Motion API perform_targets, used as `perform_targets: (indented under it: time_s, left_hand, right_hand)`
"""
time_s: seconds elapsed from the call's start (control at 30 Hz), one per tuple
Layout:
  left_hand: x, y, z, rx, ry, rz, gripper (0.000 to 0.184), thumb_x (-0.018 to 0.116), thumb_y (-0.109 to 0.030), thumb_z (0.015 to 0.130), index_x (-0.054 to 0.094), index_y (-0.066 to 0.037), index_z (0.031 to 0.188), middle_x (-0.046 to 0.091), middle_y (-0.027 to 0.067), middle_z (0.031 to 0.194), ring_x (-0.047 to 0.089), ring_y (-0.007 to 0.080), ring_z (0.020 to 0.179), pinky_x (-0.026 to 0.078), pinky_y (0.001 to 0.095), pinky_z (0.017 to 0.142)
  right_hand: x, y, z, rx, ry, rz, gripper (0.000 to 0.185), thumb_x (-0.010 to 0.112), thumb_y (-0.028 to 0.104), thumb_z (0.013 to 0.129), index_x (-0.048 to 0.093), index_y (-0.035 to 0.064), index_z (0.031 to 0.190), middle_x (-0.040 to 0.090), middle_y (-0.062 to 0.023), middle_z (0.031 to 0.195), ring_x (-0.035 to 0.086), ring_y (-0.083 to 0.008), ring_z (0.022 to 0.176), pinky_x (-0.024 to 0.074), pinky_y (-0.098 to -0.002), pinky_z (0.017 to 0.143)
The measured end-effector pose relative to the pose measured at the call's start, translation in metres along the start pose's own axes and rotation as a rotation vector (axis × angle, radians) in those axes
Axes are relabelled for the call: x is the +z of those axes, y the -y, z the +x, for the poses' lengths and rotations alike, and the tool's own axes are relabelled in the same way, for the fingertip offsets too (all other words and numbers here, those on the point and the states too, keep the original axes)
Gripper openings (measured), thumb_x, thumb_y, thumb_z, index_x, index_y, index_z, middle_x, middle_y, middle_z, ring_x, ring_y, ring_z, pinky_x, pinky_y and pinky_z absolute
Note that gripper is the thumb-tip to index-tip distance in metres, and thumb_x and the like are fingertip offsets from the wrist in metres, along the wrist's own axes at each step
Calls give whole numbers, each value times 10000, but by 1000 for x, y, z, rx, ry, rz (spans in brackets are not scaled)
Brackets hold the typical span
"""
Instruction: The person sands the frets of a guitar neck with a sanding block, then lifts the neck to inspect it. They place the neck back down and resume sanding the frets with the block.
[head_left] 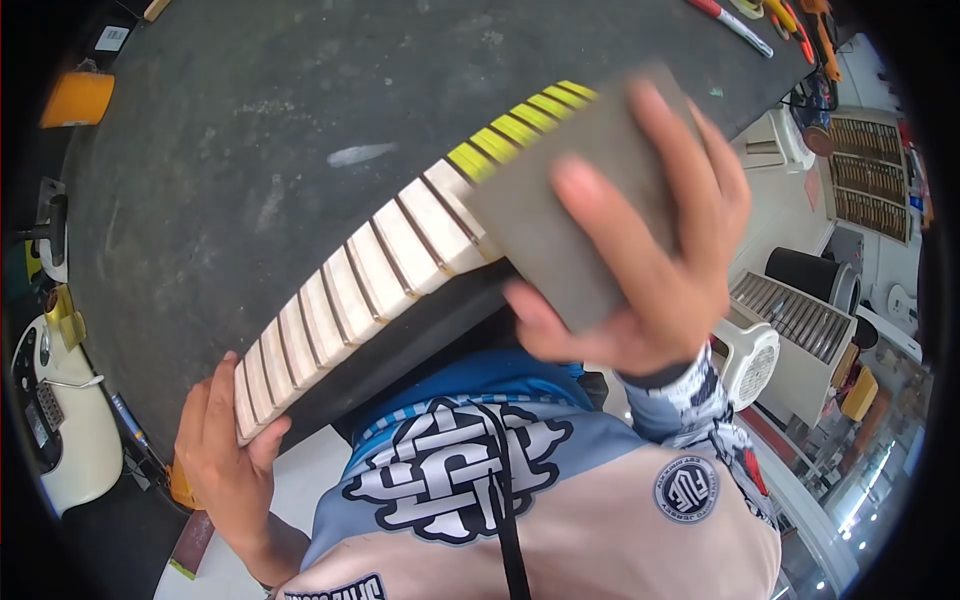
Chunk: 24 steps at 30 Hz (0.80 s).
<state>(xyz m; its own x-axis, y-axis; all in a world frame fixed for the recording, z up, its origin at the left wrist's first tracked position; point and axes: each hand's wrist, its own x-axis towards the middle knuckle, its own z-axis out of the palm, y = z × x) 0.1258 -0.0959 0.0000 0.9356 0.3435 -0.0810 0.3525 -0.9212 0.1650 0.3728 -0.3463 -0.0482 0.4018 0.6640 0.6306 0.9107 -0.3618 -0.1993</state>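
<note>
A guitar neck [345, 290] lies diagonally at the near edge of the dark work mat. Pale strips, apparently masking tape, cover the spaces between its dark frets, and yellow-green strips [510, 135] cover those toward the far right end. My left hand [225, 455] grips the near left end, fingers on the far side and thumb on the near side. In my right hand [660, 260] is a flat grey sanding pad [555, 220], its fingers spread across the top. The pad hides part of the neck's right end, and that hand is slightly blurred.
A white electric guitar body [75, 440] stands at the left beside the mat [270, 90]. A red-and-white marker [735, 25] and several tools lie at the top right. Below on the right are a white fan-like device [750, 365] and a rack of slotted pieces [795, 315].
</note>
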Motion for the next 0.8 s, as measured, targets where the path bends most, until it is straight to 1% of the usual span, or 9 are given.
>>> perform_targets:
  time_s: [0.1, 0.2, 0.27, 0.37, 0.47, 0.57, 0.67, 0.73, 0.8]
  left_hand:
    - [1, 0, -1, -13, -1, -19, 787, 587, -631, 877, 605, 55, 1261, 618, 192, 938, 616, 361, 793, 484, 431, 668]
    - [-1, 1, 0, -20, 21, -36, 775, 572, -625, 901, 599, 57, 1267, 618, 201, 952, 614, 372, 806, 487, 430, 686]
    - [-2, -1, 0, -31, 36, -41, 747, 544, -609, 947, 590, 57, 1281, 615, 218, 973, 607, 391, 823, 487, 425, 712]
    - [0, -1, 0, -26, 28, -49, 750, 539, -611, 948, 589, 58, 1283, 613, 220, 973, 608, 392, 824, 486, 425, 711]
    - [1, 0, -1, -24, 9, -26, 794, 577, -643, 882, 607, 55, 1258, 631, 197, 963, 630, 366, 821, 494, 427, 685]
    - [1, -1, -1, -34, 14, -24, 795, 580, -643, 880, 607, 55, 1260, 629, 195, 958, 626, 365, 816, 494, 428, 683]
    - [1, -2, 0, -24, 2, -3, 794, 581, -642, 880, 608, 56, 1258, 626, 193, 953, 621, 364, 807, 491, 428, 678]
    - [2, 0, 0, -17, -2, -8, 797, 586, -642, 874, 609, 56, 1259, 624, 193, 950, 618, 363, 801, 489, 427, 674]
    - [1, 0, -1, -18, 6, -20, 797, 590, -641, 871, 609, 55, 1259, 623, 193, 949, 617, 362, 800, 488, 426, 672]
  right_hand:
    - [-30, 7, -34, 57, 99, -22, 652, 636, 607, 858, 637, 133, 1305, 539, -370, 1333, 547, -530, 1165, 413, -601, 1011]
    - [-29, 11, -42, 101, 18, -9, 670, 574, 641, 906, 580, 158, 1370, 500, -405, 1354, 517, -547, 1199, 400, -617, 1017]
    - [-26, 14, -36, 119, 28, -18, 666, 581, 643, 901, 579, 172, 1371, 493, -399, 1368, 506, -548, 1214, 395, -616, 1024]
    - [-21, 16, -34, 129, 32, -10, 657, 596, 641, 892, 583, 190, 1370, 485, -387, 1387, 494, -546, 1232, 386, -614, 1036]
    - [-19, 12, -37, 116, 36, -23, 665, 613, 643, 878, 579, 198, 1372, 481, -377, 1399, 494, -541, 1233, 384, -608, 1041]
    - [-15, 10, -33, 79, 47, -19, 663, 658, 631, 841, 618, 188, 1333, 511, -361, 1376, 512, -519, 1222, 391, -585, 1046]
    - [5, 4, -9, 11, -17, -5, 646, 712, 608, 784, 685, 163, 1252, 558, -343, 1330, 543, -489, 1195, 404, -559, 1047]
    - [14, -11, 9, -100, -23, -54, 634, 738, 591, 754, 717, 147, 1205, 580, -335, 1305, 559, -475, 1179, 414, -549, 1044]
    - [16, -33, 26, -274, 33, -162, 623, 754, 575, 734, 736, 133, 1172, 593, -332, 1288, 570, -468, 1167, 423, -546, 1037]
